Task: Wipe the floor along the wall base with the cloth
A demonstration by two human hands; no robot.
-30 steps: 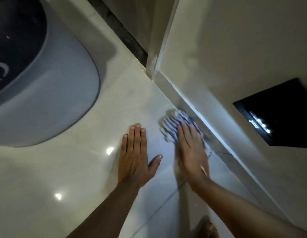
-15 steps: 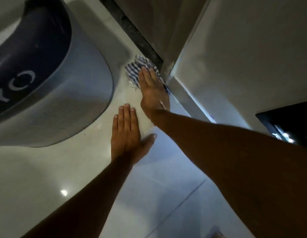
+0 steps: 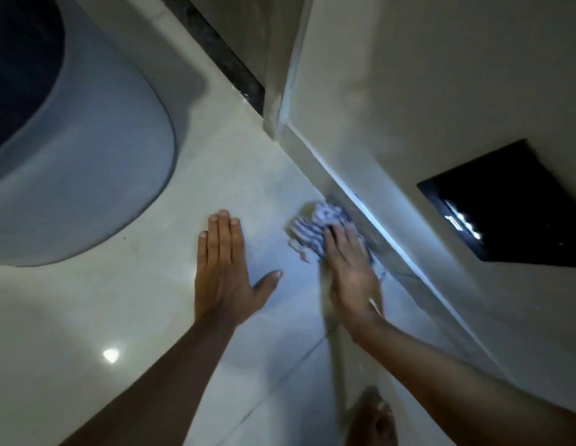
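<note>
A blue-and-white striped cloth [image 3: 314, 225] lies bunched on the pale tiled floor [image 3: 241, 175], right against the wall base [image 3: 360, 206]. My right hand [image 3: 351, 272] presses flat on its near half, fingers pointing along the wall; the cloth and hand are blurred. My left hand [image 3: 224, 268] rests flat on the floor to the left of the cloth, fingers together, thumb out, holding nothing.
A large grey rounded appliance [image 3: 87, 156] with a dark top stands at the left. A wall corner [image 3: 282, 117] and dark doorway strip [image 3: 222, 56] lie ahead. A black panel [image 3: 505, 204] sits in the wall on the right. A bare foot [image 3: 373, 420] shows at the bottom.
My right hand has drawn the cloth back along the wall base, from the corner by the doorway towards me. The left hand has stayed planted on the floor.
</note>
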